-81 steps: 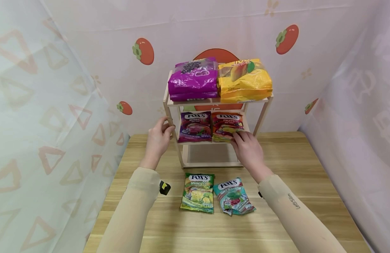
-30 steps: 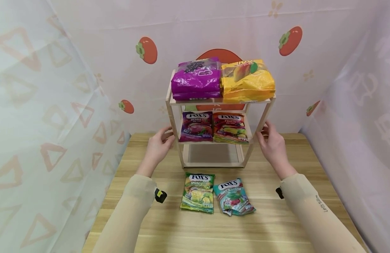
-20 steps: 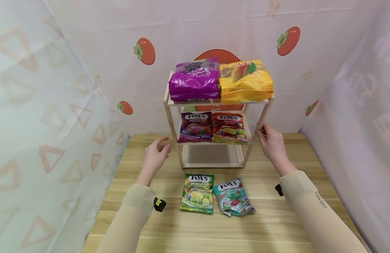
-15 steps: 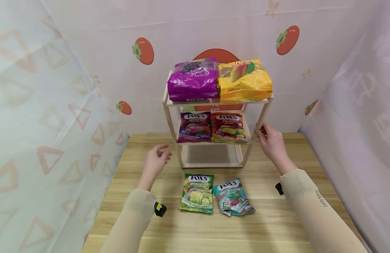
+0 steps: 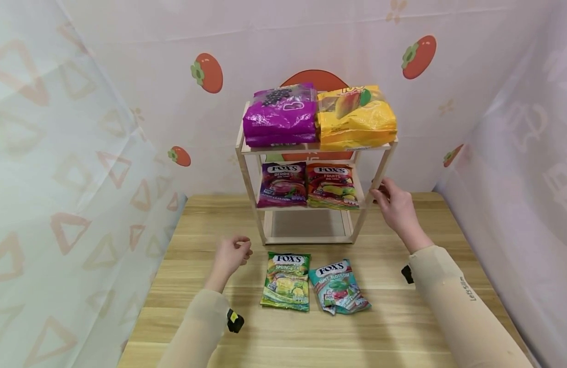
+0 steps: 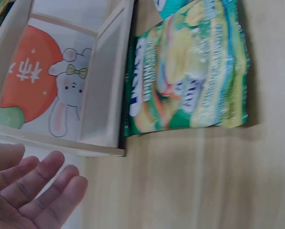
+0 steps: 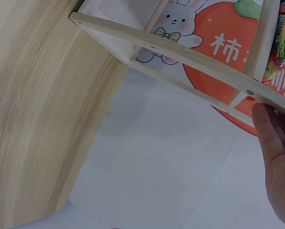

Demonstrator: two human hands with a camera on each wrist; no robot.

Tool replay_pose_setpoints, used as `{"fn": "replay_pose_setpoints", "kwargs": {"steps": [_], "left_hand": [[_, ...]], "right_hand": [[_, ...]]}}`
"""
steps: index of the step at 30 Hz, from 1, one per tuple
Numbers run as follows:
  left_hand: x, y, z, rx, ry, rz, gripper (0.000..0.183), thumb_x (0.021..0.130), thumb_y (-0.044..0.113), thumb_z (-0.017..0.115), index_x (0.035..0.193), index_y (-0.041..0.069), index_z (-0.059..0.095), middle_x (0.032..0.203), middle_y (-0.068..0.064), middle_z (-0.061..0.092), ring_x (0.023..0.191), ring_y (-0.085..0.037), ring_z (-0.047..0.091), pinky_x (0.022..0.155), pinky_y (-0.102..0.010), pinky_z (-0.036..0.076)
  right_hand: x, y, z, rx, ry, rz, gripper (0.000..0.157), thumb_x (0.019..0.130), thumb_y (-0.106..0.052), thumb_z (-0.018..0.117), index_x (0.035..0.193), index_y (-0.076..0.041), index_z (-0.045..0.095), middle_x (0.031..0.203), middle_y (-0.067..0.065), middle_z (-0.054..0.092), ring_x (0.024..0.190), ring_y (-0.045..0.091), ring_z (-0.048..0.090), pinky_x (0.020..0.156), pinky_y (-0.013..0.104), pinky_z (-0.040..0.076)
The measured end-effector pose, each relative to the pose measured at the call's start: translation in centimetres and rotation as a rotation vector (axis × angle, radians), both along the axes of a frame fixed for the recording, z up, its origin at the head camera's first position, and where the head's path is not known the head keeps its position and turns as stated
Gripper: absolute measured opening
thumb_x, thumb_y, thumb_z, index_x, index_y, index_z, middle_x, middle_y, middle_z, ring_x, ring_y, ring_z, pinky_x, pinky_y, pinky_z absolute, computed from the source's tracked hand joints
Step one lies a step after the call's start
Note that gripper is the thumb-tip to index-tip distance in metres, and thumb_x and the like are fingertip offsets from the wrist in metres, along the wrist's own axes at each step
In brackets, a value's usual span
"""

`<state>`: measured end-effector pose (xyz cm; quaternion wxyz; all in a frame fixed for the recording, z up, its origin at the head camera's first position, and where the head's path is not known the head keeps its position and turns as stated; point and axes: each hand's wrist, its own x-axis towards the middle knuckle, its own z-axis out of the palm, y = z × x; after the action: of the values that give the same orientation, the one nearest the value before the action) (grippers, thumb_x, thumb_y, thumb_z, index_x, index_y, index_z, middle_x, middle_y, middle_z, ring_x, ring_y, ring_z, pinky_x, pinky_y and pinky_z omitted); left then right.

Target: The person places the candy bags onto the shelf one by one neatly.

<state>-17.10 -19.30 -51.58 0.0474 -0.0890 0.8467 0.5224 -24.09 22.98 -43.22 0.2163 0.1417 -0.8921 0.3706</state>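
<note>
My left hand (image 5: 230, 255) hovers over the table, left of the green Spring Tea candy bag (image 5: 286, 281), with loosely bent fingers and nothing held. In the left wrist view, its fingers (image 6: 52, 191) are apart from that bag and near the wooden rack's corner. My right hand (image 5: 397, 207) touches the right post of the two-tier wooden rack (image 5: 311, 240); in the right wrist view the straight thumb (image 7: 262, 121) lies against the post and the other fingers are partly out of frame. A teal Mint Blossom candy bag (image 5: 339, 287) lies right of the green one.
On the rack's top tier sit a purple candy bag (image 5: 281, 117) and a yellow mango candy bag (image 5: 357, 120). Its middle tier bears a Berries bag (image 5: 282, 186) and a Fruits bag (image 5: 331, 188). Printed cloth (image 5: 141, 51) walls off the back and sides of the wooden table (image 5: 274, 342).
My right hand has gone from the Fruits bag to the rack's right post and stayed there. My left hand has left the left post and come down toward the green bag.
</note>
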Motion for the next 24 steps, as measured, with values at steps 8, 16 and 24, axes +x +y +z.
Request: {"fn": "replay_pose_setpoints", "kwargs": {"steps": [8,16,24], "left_hand": [[1.5,0.4,-2.9,-0.011,-0.128,-0.025,0.032,0.102,0.013,0.059,0.125,-0.008,0.064,0.092,-0.022,0.073,0.082,-0.035,0.071,0.066,-0.041,0.063],[2.6,1.4,-4.6,-0.033,-0.199,-0.042,0.031,0.1,0.014,0.063,0.123,-0.006,0.062,0.092,-0.02,0.068,0.069,-0.028,0.067,0.061,-0.043,0.062],[3.6,2.5,-5.4,-0.003,-0.251,-0.066,0.04,0.097,0.014,0.067,0.127,-0.011,0.057,0.093,-0.018,0.068,0.069,-0.028,0.068,0.062,-0.044,0.063]], "right_hand": [[0.1,0.1,-0.1,-0.048,-0.031,0.039,0.024,0.105,-0.012,0.057,0.122,0.006,0.058,0.111,0.032,0.07,0.098,0.046,0.071,0.076,0.056,0.061],[0.1,0.1,0.1,-0.076,-0.061,0.053,0.022,0.105,-0.012,0.057,0.116,0.007,0.06,0.106,0.032,0.071,0.09,0.044,0.073,0.073,0.044,0.062],[0.1,0.1,0.1,-0.078,-0.051,0.05,0.027,0.105,-0.012,0.057,0.122,0.008,0.061,0.108,0.032,0.071,0.092,0.044,0.073,0.074,0.044,0.061]]}}
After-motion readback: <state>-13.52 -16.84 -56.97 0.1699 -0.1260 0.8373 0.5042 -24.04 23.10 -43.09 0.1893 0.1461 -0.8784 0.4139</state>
